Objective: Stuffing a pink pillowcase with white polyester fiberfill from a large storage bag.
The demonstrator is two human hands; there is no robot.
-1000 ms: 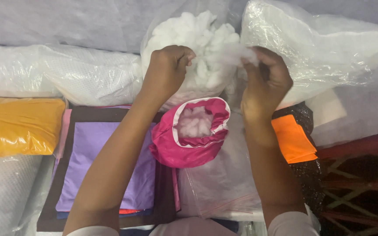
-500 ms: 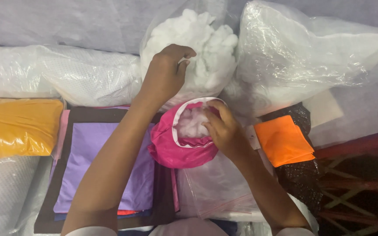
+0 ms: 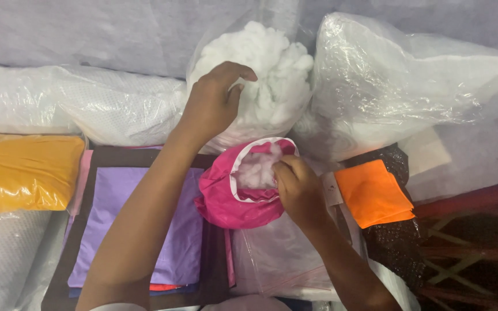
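Note:
A pink fabric pouch (image 3: 233, 203) with a white lining sits open in the middle, partly filled with white stuffing. My right hand (image 3: 297, 190) is at its right rim, fingers curled and pressing stuffing into the opening. My left hand (image 3: 214, 103) rests on the clear plastic bag of white stuffing (image 3: 272, 75) just behind the pouch, fingers bent against the fluff.
A stack of flat fabric pieces, purple on top (image 3: 139, 224), lies left of the pouch. Folded orange cloth (image 3: 374, 192) lies to the right. A yellow bagged bundle (image 3: 24, 173) is at far left. Large clear plastic bags (image 3: 404, 86) line the back.
My right hand pulled a tuft from the stuffing bag, came down to the pouch and now pushes it inside. My left hand stayed on the bag.

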